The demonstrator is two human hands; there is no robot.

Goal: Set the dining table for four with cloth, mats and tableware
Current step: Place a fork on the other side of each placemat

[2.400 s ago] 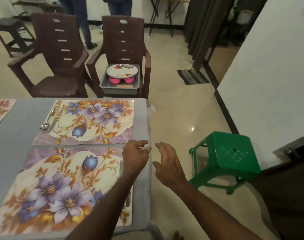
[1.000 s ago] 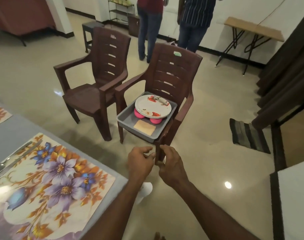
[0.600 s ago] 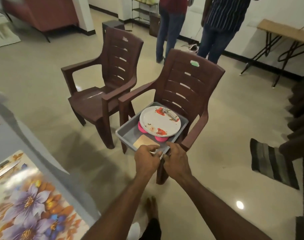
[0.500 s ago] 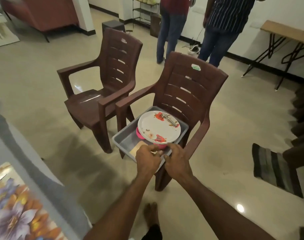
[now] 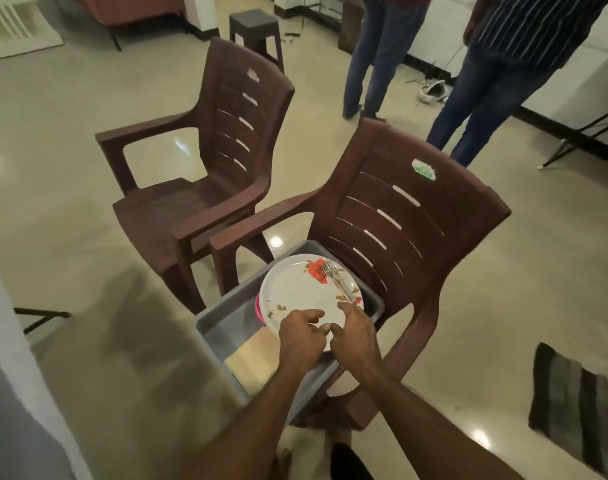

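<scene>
Both hands (image 5: pixel 326 336) have reached the plate (image 5: pixel 306 292).

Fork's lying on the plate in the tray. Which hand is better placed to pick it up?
Right, probably. The right hand sits at the plate's near rim on the side where the fork lies, its fingers pointing at the handle. The left hand would have to cross over it.

Grey tray (image 5: pixel 222 317) on brown chair (image 5: pixel 410 216) | floral plate (image 5: pixel 302 292) with fork (image 5: pixel 337 278) atop pink bowls (image 5: pixel 258 308) | left hand (image 5: pixel 300 337) and right hand (image 5: pixel 356 336) over plate's near rim | second chair (image 5: pixel 205 161) alongside
</scene>
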